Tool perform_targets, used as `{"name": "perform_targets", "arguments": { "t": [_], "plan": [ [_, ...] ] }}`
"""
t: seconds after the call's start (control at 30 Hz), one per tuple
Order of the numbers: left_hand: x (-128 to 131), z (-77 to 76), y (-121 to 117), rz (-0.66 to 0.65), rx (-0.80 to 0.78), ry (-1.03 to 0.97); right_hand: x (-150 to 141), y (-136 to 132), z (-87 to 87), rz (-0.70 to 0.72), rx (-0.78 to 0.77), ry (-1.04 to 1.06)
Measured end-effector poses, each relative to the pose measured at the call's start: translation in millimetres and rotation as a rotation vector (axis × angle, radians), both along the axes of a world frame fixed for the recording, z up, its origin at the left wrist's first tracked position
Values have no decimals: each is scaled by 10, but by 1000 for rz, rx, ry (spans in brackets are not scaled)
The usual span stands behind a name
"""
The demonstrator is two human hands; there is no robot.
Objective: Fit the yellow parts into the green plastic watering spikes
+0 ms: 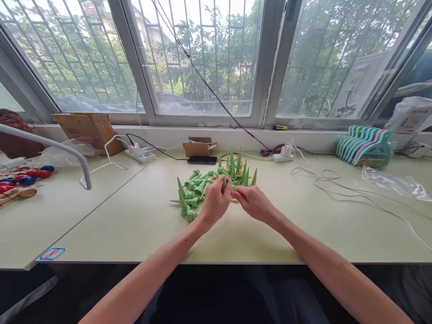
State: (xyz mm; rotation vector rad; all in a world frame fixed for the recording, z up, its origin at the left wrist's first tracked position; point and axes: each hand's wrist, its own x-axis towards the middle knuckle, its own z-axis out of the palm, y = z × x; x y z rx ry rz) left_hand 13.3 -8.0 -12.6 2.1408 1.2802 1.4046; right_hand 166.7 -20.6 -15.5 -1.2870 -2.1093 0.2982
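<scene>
My left hand (pixel 218 199) is closed around a green plastic watering spike (pixel 224 181), its tapered tip poking up between the fingers. Close beside it, my right hand (pixel 254 202) is pinched shut, fingertips at the left hand's fingers; what it grips is hidden. To the left lies a loose heap of green watering spikes (pixel 193 201), cone-shaped with round collars, a few standing upright. Behind my hands stand several more upright spikes (pixel 239 157), with small yellow pieces (pixel 239 171) around their bases. Another yellow piece (pixel 233 200) shows below my fingers.
A black phone (pixel 202 159) and a small cardboard box (pixel 198 147) lie behind the spikes. Power strips (pixel 140 154) and loose cables (pixel 324 177) run along the back and right. Turquoise hangers (pixel 366 146) stand far right; wooden toys (pixel 25 180) and a white metal frame (pixel 67 144) are left.
</scene>
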Motion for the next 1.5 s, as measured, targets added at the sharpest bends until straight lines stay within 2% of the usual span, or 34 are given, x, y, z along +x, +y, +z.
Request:
{"name": "perform_targets", "arguments": {
  "t": [0.4, 0.7, 1.07, 1.5],
  "plan": [
    [7, 11, -8, 10, 21, 15, 5, 0, -18, 23, 14, 62],
    [4, 10, -4, 3, 4, -4, -13, -31, 28, 5, -17, 19],
    [8, 14, -10, 8, 0, -12, 0, -7, 5, -28, 29, 10],
    [7, 31, -30, 33, 8, 39, -8, -28, 7, -12, 7, 6]
  ]
}}
